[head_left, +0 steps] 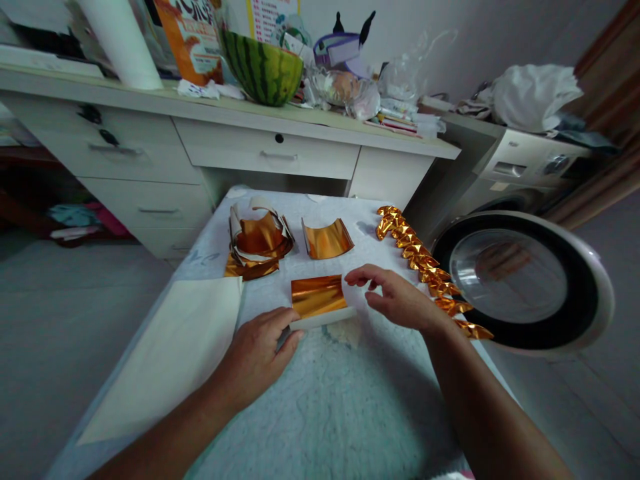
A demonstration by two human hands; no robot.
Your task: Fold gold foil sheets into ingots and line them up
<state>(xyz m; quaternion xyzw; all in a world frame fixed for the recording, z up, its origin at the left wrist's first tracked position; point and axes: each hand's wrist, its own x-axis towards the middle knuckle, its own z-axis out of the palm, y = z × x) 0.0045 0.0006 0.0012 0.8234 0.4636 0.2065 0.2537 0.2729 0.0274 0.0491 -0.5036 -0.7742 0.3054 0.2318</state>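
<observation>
On the cloth-covered table [345, 413], the left hand [263, 343] pinches a gold sheet [317, 295] by its near left corner, between thumb and forefinger; the right hand [397, 295], thumb and fingers apart, is just beside its right edge. Farther off, an orange bag [197, 57] bears cropped white lettering; a poster [273, 20] carries red print, unreadable here.

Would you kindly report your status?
Left hand touching gold rectangular foil sheet; right hand open, off its right edge; folded gold foil pieces farther right, seemingly not blocking.
</observation>
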